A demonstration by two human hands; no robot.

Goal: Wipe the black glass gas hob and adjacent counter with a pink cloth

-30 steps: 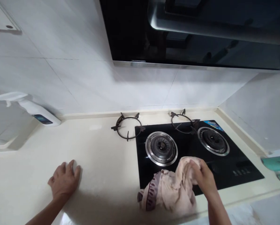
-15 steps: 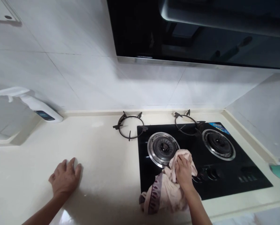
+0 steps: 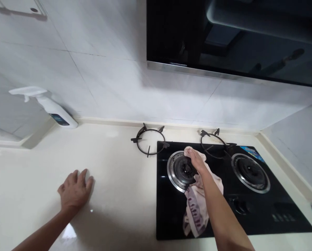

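Note:
A pale pink cloth (image 3: pixel 197 209) with a purple patterned band trails across the black glass gas hob (image 3: pixel 171 219). My right hand (image 3: pixel 196 158) grips its upper end, pressed on the back right edge of the left burner (image 3: pixel 182 170). Part of that burner's metal ring is hidden under the cloth and hand. My left hand (image 3: pixel 76 190) rests palm down on the cream countertop (image 3: pixel 116 181), left of the hob, fingers spread and holding nothing.
Two black pan supports, a left one (image 3: pixel 149 153) and a right one (image 3: pixel 214 157), lie behind the burners. The right burner (image 3: pixel 250 173) is uncovered. A white spray bottle (image 3: pixel 58 111) leans at the back left corner. Overhead hangs a dark range hood (image 3: pixel 176 38).
My right hand has moved the cloth away from me, from the front right of the left burner to its back edge. My left hand stays on the counter. The view has shifted slightly.

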